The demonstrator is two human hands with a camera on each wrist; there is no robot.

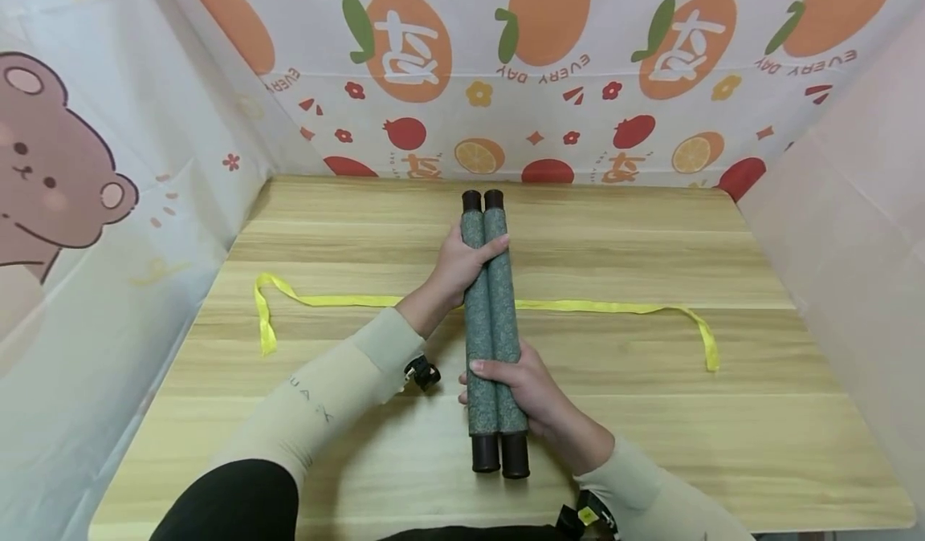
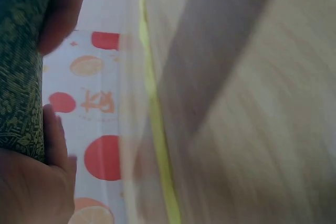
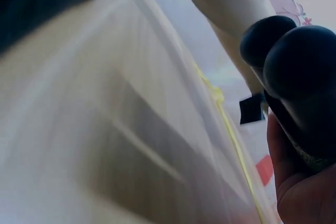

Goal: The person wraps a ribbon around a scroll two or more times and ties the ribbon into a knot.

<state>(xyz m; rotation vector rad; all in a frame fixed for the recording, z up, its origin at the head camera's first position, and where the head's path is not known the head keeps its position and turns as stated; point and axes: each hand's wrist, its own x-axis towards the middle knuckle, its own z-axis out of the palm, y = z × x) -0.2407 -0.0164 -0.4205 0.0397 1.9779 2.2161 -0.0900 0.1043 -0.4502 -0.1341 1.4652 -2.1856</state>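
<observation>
A grey-green patterned scroll [image 1: 479, 316], wound into two rolls lying side by side, is held lengthwise over the middle of the table. Dark brown end knobs [image 1: 515, 454] cap both ends. My left hand [image 1: 455, 266] grips the far part, thumb across the rolls. Nearer to me, my right hand [image 1: 536, 390] holds the other end from the right, its thumb over the top and fingertips showing on the left side. Beneath the scroll, a yellow ribbon [image 1: 585, 306] stretches sideways on the table. The right wrist view shows two rounded dark knobs [image 3: 304, 66] close up.
The wood-grain table [image 1: 650, 445] ends at a fruit-printed cloth [image 1: 477, 67] at the back. Another cloth with a bear print [image 1: 58, 156] hangs on the left, and a pale one [image 1: 860, 228] on the right. Small dark devices [image 1: 422, 372] are strapped at the wrists.
</observation>
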